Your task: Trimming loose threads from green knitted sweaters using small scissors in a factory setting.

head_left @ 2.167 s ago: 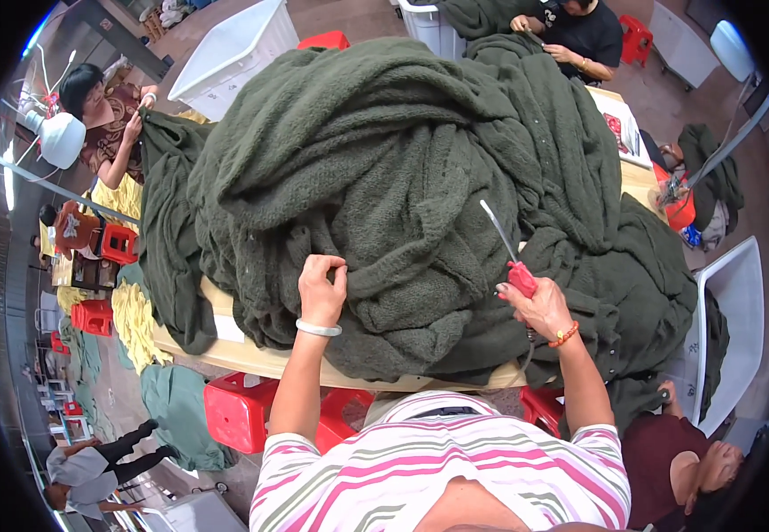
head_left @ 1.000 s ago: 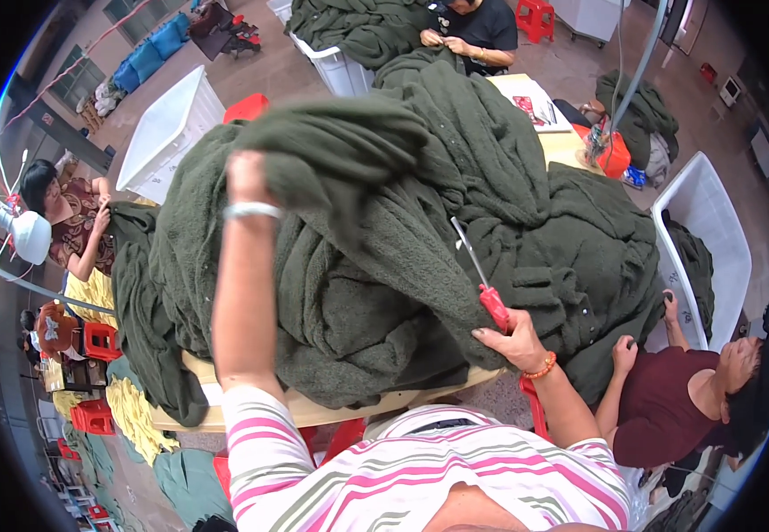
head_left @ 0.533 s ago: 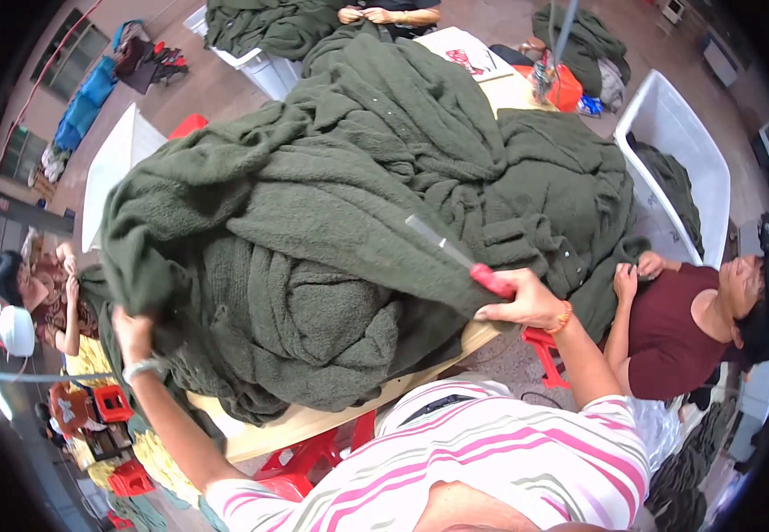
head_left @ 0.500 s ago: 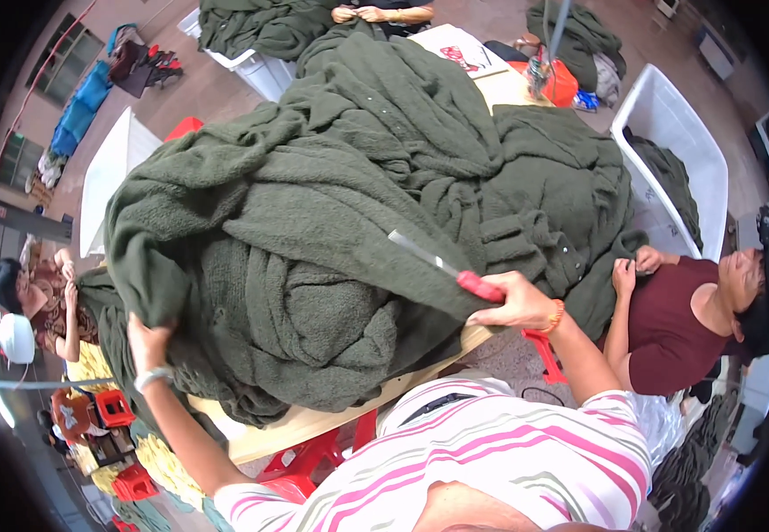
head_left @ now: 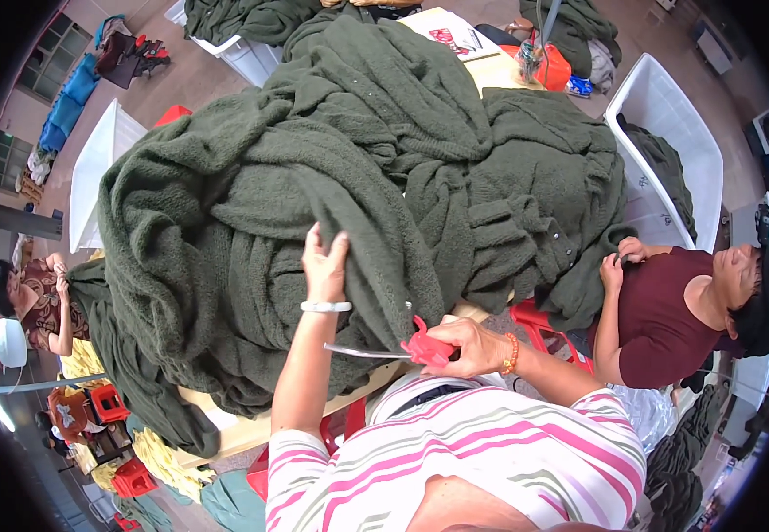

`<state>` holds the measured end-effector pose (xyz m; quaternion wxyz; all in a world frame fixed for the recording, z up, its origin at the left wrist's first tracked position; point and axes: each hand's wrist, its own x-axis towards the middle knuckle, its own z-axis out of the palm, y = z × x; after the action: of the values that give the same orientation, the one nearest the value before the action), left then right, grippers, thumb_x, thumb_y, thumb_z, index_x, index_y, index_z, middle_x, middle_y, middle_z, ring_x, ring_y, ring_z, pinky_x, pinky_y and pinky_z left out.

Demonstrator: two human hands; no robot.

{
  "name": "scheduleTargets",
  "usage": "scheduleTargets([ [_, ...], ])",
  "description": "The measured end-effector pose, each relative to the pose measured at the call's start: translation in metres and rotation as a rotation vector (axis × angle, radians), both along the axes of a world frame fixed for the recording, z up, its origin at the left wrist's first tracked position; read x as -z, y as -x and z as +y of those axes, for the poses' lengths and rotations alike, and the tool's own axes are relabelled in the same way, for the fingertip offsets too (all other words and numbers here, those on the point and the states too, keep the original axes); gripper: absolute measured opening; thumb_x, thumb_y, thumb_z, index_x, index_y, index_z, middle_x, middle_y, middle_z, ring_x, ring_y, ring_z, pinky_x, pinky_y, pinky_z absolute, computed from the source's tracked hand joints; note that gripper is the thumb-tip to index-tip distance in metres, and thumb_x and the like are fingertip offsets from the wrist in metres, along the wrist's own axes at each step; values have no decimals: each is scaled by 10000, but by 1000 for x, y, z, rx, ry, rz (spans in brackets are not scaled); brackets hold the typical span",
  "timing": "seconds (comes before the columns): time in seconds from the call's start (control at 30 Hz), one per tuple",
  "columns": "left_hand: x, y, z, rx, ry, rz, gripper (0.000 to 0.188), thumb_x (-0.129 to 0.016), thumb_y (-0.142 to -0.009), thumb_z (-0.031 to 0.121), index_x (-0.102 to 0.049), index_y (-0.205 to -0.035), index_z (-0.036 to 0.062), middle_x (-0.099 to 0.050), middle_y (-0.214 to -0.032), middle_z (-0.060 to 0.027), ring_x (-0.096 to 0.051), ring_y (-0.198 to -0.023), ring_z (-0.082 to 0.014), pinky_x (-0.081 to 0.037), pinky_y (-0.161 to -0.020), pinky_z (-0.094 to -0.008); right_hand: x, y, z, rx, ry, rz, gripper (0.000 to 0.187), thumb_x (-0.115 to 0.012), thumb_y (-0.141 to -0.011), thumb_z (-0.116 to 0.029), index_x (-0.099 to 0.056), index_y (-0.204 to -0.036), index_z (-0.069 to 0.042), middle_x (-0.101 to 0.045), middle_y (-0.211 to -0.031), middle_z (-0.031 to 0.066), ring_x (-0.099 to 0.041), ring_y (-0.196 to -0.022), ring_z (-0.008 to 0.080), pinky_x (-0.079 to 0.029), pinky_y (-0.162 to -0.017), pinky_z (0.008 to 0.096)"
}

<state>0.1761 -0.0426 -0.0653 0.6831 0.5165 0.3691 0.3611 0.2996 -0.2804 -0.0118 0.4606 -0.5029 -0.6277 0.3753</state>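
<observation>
Since the earlier frame, left hand (head_left: 325,262) moved up onto the green knit pile (head_left: 358,168) on the table, fingers spread flat. Red-handled scissors (head_left: 402,348) gripped by right hand (head_left: 468,346). More green knits seen in white bin (head_left: 668,151).

Your left hand (head_left: 325,266) presses the green knit pile (head_left: 358,177) | your right hand (head_left: 473,346) grips red-handled scissors (head_left: 402,348) | pile covers tabletop (head_left: 242,430)

Pink-and-white striped shirt, white left-wrist bracelet, orange beaded right-wrist bracelet

Heaped green knitwear (head_left: 384,177) covering the table, co-worker (head_left: 677,306) close right, near edge free
</observation>
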Motion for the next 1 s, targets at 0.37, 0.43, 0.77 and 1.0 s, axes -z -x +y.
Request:
scheduleTargets([
  [0.37, -11, 245, 50, -456, -545, 556, 357, -483, -841, -46, -555, -1190, -70, -627, -1115, -149, -588, -1008, -198, -446, -929, -311, 22, 19, 13, -175, 262, -249, 182, -644, -785, -187, -581, -855, -31, -630, -830, 163, -620, -797, 371, -454, -715, 430],
  [0.43, 2, 248, 24, -523, -368, 794, 368, -499, -833, -39, -564, -1195, -50, -621, -1099, -161, -594, -984, -202, -472, -886, -321, 29, 19, 12, -138, 336, -303, 189, -631, -795, -190, -595, -880, -26, -643, -856, 166, -631, -829, 368, -459, -740, 436],
  [0.77, -63, 58, -33, -267, -1164, 1098, 837, -832, -663, 316, -438, -1356, 61, -509, -1165, -161, -499, -1047, -342, -399, -881, -438, 13, -9, 38, 101, 313, -273, 252, -634, -874, -260, -590, -882, -12, -603, -775, 222, -596, -742, 428, -472, -655, 468],
  [1.0, -31, 82, 19, -24, -154, 195, 273, -543, -899, 26, -603, -1162, -19, -655, -1140, -85, -620, -1024, -163, -499, -850, -307, 20, -31, 30, 207, 255, -284, 217, -687, -851, -196, -577, -889, -13, -510, -681, 163, -547, -659, 359, -435, -608, 420],
])
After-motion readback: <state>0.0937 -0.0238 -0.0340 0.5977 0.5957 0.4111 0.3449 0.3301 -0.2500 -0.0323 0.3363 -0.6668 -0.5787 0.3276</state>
